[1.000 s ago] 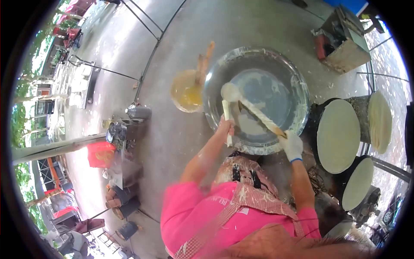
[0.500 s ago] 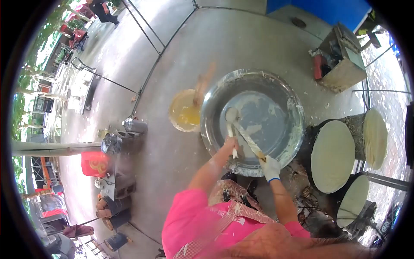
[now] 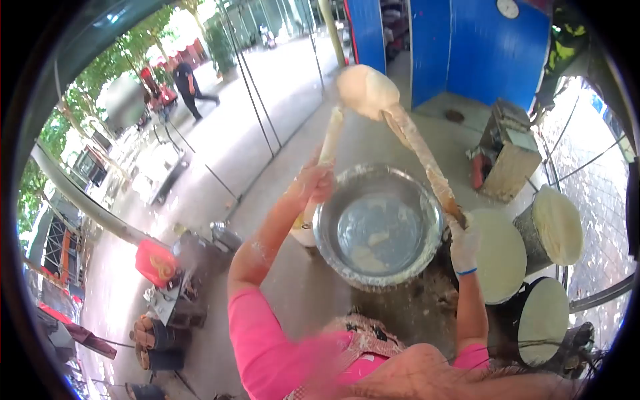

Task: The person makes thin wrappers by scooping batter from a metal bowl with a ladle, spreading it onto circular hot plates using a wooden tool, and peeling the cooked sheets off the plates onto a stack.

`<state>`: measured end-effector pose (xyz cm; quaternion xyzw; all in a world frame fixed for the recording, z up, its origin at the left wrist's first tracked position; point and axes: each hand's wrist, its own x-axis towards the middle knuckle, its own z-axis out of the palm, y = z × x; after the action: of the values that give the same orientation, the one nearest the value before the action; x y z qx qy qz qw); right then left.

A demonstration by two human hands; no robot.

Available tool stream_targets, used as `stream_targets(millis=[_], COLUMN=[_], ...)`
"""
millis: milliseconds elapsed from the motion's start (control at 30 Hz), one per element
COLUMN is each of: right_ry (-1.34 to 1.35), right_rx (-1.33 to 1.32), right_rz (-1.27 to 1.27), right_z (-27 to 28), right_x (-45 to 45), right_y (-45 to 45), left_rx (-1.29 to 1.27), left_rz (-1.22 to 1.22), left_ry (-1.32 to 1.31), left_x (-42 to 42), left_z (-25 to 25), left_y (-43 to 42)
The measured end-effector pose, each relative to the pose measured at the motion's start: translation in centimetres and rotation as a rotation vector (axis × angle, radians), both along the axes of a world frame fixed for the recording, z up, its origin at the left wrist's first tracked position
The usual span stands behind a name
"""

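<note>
A lump of pale dough (image 3: 368,91) is raised high above a large metal basin (image 3: 435,217), whose wall is smeared with white residue. It clings to the far end of a long dough-coated stick (image 3: 430,167). My right hand (image 3: 465,248), in a white glove, is closed around the near end of that stick. My bare left hand (image 3: 313,183) grips a shorter, white-coated stick (image 3: 331,137), its tip just below the dough; whether they touch I cannot tell. Thin pale patches lie on the basin's bottom.
Pale-topped drums (image 3: 497,257) stand close on the right, beside a worn metal box (image 3: 510,153). A pale bowl (image 3: 304,233) is partly hidden behind my left arm. To the left is a bench with a red container (image 3: 157,262). A person in dark clothes (image 3: 189,87) is farther off.
Both hands and their sticks have risen from the basin, and the dough lump has gone up with them. My hands are farther apart. The view has tilted upward.
</note>
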<state>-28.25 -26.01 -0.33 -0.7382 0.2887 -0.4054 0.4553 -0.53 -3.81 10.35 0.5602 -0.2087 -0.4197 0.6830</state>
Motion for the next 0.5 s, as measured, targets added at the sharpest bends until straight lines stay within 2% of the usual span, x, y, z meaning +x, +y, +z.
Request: stream_targets(millis=[67, 133, 167, 233, 267, 300, 333, 400, 433, 467, 500], right_ry=[0.002, -0.021, -0.028, -0.031, 0.021, 0.126, 0.236, 0.451, 0.520, 0.590, 0.572], right_rx=[-0.035, 0.185, 0.303, 0.440, 0.389, 0.482, 0.576, 0.598, 0.483, 0.140, 0.072], right_rz=[-0.026, 0.071, 0.118, 0.181, 0.128, 0.074, 0.020, -0.064, -0.065, -0.071, -0.110], right_z=[2.4, -1.0, -3.9, -10.1, -13.1, -13.9, -13.9, -15.0, -15.6, -16.8, -16.5], right_x=[-0.4, -0.5, -0.6, -1.8, -2.9, -4.8, -6.6, -10.0, -11.6, -13.1, -14.1], right_y=[1.0, 1.0, 1.1, 2.8, 4.4, 6.9, 9.1, 11.5, 12.1, 12.1, 12.5], left_rx=[-0.011, 0.016, 0.081, 0.073, 0.107, 0.192, 0.122, 0.089, 0.092, 0.088, 0.084], left_rz=[0.090, 0.187, 0.091, -0.049, -0.134, -0.249, -0.336, -0.214, -0.215, -0.225, -0.246], left_ry=[-0.182, -0.296, 0.028, 0.308, 0.424, 0.505, 1.000, 1.243, 1.324, 1.387, 1.438], left_x=[-0.6, 0.2, 2.3, -1.1, -2.7, -3.0, -2.7, -4.2, -4.9, -5.2, -5.1], left_z=[2.1, -0.7, -3.8, -6.1, -7.8, -10.9, -14.1, -17.1, -18.1, -18.2, -17.9], left_y=[0.0, -0.7, -1.4, -0.7, -0.3, 0.3, 0.7, 1.8, 2.9, 3.6, 3.9])
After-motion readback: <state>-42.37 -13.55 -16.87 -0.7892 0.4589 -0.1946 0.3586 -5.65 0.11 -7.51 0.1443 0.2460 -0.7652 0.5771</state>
